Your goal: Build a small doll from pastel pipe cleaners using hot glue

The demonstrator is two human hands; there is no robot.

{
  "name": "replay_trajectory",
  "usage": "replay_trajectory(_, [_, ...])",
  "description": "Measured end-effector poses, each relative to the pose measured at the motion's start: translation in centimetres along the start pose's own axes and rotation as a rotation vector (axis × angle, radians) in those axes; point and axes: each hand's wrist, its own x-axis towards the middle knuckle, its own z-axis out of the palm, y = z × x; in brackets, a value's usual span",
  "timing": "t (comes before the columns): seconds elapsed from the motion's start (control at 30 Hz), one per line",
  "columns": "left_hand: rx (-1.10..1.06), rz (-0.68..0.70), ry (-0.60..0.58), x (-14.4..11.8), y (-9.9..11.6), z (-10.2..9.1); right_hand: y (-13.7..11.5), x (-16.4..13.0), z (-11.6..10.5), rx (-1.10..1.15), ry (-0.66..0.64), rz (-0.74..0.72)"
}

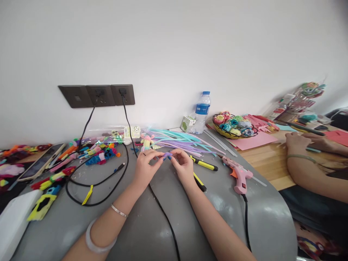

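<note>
Head view, centre of the frame. My left hand (145, 168) and right hand (183, 166) meet over the grey table (152, 232), fingers curled nearly closed, both pinching one small purple pipe-cleaner piece (167, 154) between the fingertips — it is off the table surface, held just above it. The piece is short and bent; its exact shape is too small to tell, so I judge the shaping as under way rather than finished.

Just above the hands lies a loose bundle of pastel pipe cleaners (185, 141), apparently unused stock. Upper left of centre, a cluster of coloured finished figures (100, 154) suggests completed pieces. To the right of the hands rests a pink glue gun (239, 174) — untouched, lying on its side — with a yellow-and-black tool (203, 165) between it and my right hand. A black cable (163, 214) runs under my wrists. At the right edge, another person's hand (295, 139) rests on a wooden table (261, 163).
</note>
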Motion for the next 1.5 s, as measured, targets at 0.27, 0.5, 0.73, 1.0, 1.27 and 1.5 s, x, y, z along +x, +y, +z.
replay_trajectory(0.27, [-0.020, 0.031, -0.059, 0.13, 0.16, 0.06, 0.18, -0.03, -0.07, 0.001, 0.009, -0.024])
replay_trajectory(0.5, [-0.035, 0.018, -0.124, 0.18, 0.10, -0.15, -0.07, 0.19, -0.23, -0.001, -0.048, -0.081])
replay_trajectory(0.73, [-0.045, 0.032, -0.132, 0.40, -0.11, -0.37, 0.01, 0.37, -0.36, 0.070, -0.091, -0.082])
replay_trajectory(1.0, [-0.103, 0.037, -0.177, 0.46, -0.38, -0.74, 0.14, 0.44, -0.59, 0.117, -0.097, -0.048])
replay_trajectory(1.27, [-0.135, -0.034, -0.237, 0.45, -0.26, -0.83, 0.04, 0.41, -0.47, 0.165, -0.136, -0.002])
replay_trajectory(1.5, [-0.144, 0.021, -0.238, 0.40, -0.44, -0.76, -0.01, 0.40, -0.42, 0.166, -0.162, 0.033])
